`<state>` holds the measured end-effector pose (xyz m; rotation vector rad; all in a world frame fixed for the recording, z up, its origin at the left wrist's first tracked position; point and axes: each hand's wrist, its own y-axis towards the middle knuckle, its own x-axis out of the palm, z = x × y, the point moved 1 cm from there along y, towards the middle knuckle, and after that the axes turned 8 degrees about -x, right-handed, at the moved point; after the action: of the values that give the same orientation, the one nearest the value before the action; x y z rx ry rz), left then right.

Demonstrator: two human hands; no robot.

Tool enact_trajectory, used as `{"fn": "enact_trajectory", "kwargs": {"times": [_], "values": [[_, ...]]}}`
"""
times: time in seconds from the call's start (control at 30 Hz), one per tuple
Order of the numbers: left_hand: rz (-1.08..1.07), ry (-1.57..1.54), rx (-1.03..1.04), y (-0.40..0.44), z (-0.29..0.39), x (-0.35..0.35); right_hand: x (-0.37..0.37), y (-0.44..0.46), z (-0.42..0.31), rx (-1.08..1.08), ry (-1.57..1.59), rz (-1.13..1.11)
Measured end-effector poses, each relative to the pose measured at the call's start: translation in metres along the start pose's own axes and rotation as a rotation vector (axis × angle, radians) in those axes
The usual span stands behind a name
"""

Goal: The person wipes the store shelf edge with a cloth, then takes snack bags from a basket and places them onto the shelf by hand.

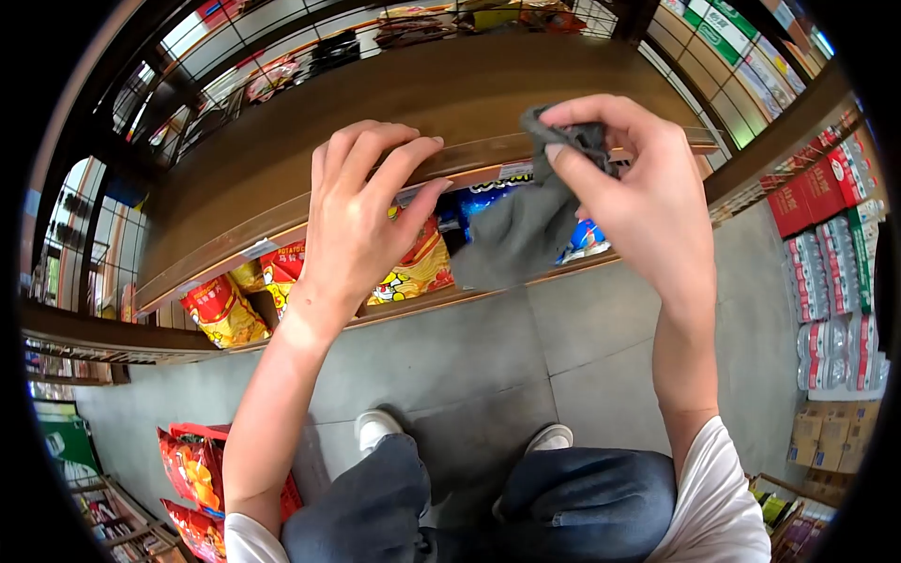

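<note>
- Grey floor tiles (488, 338) lie under a dark-brown wooden display shelf (394, 94), whose wide board stretches across the scene in front of me.
- With my right hand (648, 197), I pinch a crumpled dark-grey fabric cloth (516, 235) between thumb and fingers, above the shelf's front edge toward the right.
- That cloth hangs down and left from my grip, its lower part blurred.
- My left hand (361, 206) is loosely spread, fingers bent, over the same front edge; I cannot tell whether it touches the wood.
- Shiny blue plastic packets (483, 199) sit underneath the board, partly hidden by the cloth.
- Left of those stand glossy yellow-and-red potato snack bags (225, 314), some partly behind my left hand and wrist.
- Nearer are my white shoes (378, 427) and dark-blue denim trousers (591, 488).
- Near left, glossy red snack bags (192, 469) lie beside my left forearm (267, 436).
- To the right, red cartons (807, 202), shrink-wrapped bottles (826, 352) and light-brown cardboard boxes (831, 436) are stacked.
</note>
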<state>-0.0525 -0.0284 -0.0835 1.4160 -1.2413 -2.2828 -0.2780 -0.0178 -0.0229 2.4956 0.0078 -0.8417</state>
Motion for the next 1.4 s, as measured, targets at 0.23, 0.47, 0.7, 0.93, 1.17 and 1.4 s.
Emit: {"fn": "enact_trajectory", "kwargs": {"times": [0.23, 0.47, 0.7, 0.93, 1.17, 1.4], "values": [[-0.027, 0.039, 0.111, 0.0, -0.006, 0.0, 0.031, -0.02, 0.01, -0.192, 0.107, -0.099], [-0.02, 0.005, 0.086, -0.001, -0.006, 0.003, 0.055, -0.025, 0.0, -0.252, 0.145, -0.016], [-0.007, 0.058, 0.039, -0.012, -0.003, -0.005, 0.065, -0.018, 0.002, -0.272, 0.053, -0.007], [0.007, 0.037, 0.05, -0.017, -0.008, 0.0, 0.08, -0.018, 0.011, -0.336, -0.074, -0.041], [0.058, -0.035, 0.011, -0.021, -0.013, 0.005, 0.095, -0.014, 0.002, -0.34, -0.065, -0.051], [0.1, -0.044, 0.037, -0.021, -0.015, 0.007, 0.069, -0.006, 0.006, -0.262, -0.178, 0.001]]}}
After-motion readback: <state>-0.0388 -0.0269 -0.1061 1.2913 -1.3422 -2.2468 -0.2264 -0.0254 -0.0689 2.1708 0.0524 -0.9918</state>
